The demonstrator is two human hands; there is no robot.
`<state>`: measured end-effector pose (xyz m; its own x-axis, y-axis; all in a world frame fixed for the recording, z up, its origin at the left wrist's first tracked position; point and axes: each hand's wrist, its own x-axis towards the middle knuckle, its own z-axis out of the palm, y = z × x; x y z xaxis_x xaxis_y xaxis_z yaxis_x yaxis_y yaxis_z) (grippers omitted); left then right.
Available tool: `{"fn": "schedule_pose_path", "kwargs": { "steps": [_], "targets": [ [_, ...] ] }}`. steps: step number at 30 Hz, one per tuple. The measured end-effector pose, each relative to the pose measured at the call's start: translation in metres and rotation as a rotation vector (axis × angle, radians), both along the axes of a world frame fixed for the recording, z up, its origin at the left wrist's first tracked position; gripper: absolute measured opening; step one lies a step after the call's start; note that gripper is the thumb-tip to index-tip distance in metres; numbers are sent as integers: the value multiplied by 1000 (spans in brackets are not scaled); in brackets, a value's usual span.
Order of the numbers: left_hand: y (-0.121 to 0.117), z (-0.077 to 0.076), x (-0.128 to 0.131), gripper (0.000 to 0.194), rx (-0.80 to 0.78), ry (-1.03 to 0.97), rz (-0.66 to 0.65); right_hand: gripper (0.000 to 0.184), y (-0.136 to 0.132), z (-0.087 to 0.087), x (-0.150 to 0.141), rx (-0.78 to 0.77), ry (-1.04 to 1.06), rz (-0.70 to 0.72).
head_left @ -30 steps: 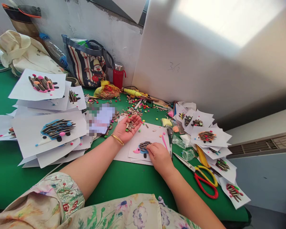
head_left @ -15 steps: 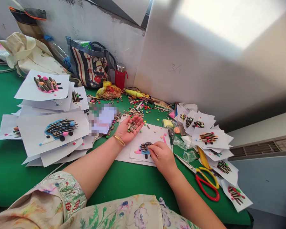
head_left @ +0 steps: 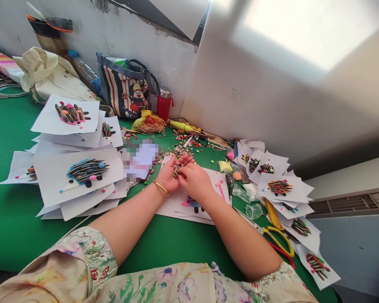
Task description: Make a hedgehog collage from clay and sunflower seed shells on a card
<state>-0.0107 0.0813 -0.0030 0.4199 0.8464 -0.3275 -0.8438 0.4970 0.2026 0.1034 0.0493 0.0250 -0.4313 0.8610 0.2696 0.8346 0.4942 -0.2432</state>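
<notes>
My left hand (head_left: 169, 172) lies palm up on the green table (head_left: 15, 219), cupping a small heap of striped sunflower seeds (head_left: 177, 169). My right hand (head_left: 194, 180) reaches over into that palm, its fingertips pinched among the seeds. Under my right wrist lies a white sheet with a half-built hedgehog (head_left: 192, 203): blue body, pink snout, seed spines. A gold bangle (head_left: 162, 187) circles my left wrist.
Stacks of finished hedgehog sheets (head_left: 82, 172) lie left and more sheets (head_left: 279, 187) lie right. Loose seeds and coloured clay bits (head_left: 189, 145) litter the back. Red-and-yellow scissors (head_left: 279, 246) lie at right. A striped bag (head_left: 124, 90), red bottle (head_left: 164, 104) and cloth bag (head_left: 47, 73) stand against the wall.
My right hand left the hedgehog sheet and moved up and left into my left palm. My left hand stayed put, fingers curling slightly. The view shifted a little.
</notes>
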Motion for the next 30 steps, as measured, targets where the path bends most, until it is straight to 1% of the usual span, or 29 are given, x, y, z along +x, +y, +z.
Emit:
{"fn": "schedule_pose_path", "kwargs": {
  "steps": [3,6,9,13,18,24,27,30],
  "targets": [
    [0,2,-1,42,2,9,-14,15,4,-1,-1,-49,26,-30],
    [0,1,-3,43,9,5,-39,15,6,3,4,-84,103,-61],
    [0,-2,-4,43,32,-18,-63,14,10,7,13,-74,150,-108],
    [1,-8,-3,42,81,-28,-75,17,17,9,22,-104,138,-158],
    [2,-10,-3,41,67,-33,-73,18,21,7,24,-155,225,-149],
    [1,-9,-3,40,43,-41,-67,19,21,7,27,-221,340,-153],
    [2,-8,-3,41,41,-42,-68,20,21,9,28,-187,296,-160],
    [2,-9,-2,40,36,-50,-65,24,21,12,23,-92,180,-157]
  ]
}}
